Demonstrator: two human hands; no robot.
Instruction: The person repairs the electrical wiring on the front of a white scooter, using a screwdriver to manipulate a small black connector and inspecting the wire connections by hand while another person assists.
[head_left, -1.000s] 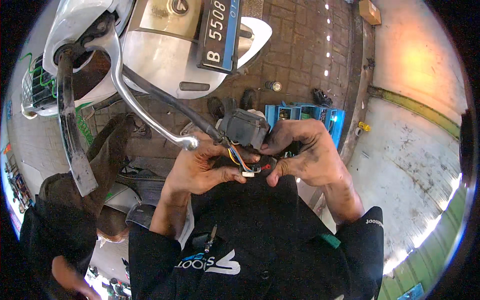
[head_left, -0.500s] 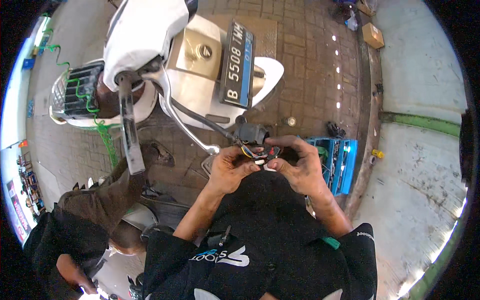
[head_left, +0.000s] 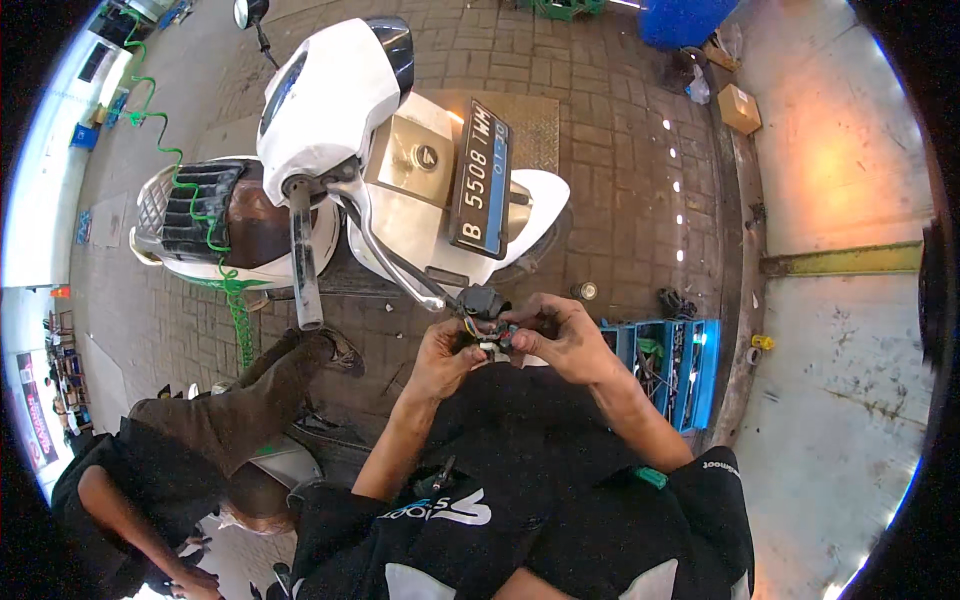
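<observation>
My left hand and my right hand have their thumbs and fingers closed on a small wired switch assembly with coloured wires and a pale connector. A dark plastic housing sits just above them, at the lower end of a black cable. A chrome brake lever curves down to just left of this housing. The white scooter stands beyond, with a dark handlebar grip pointing toward me.
A blue toolbox lies right, beside a metal wall. A co-worker is bent over at lower left. A green coiled hose hangs across the scooter seat. A can and cardboard box are on the paving.
The view has lifted, so scooter, hands and toolbox sit lower and smaller, showing more floor beyond. My right thumb and fingers have moved in onto the wired part.
</observation>
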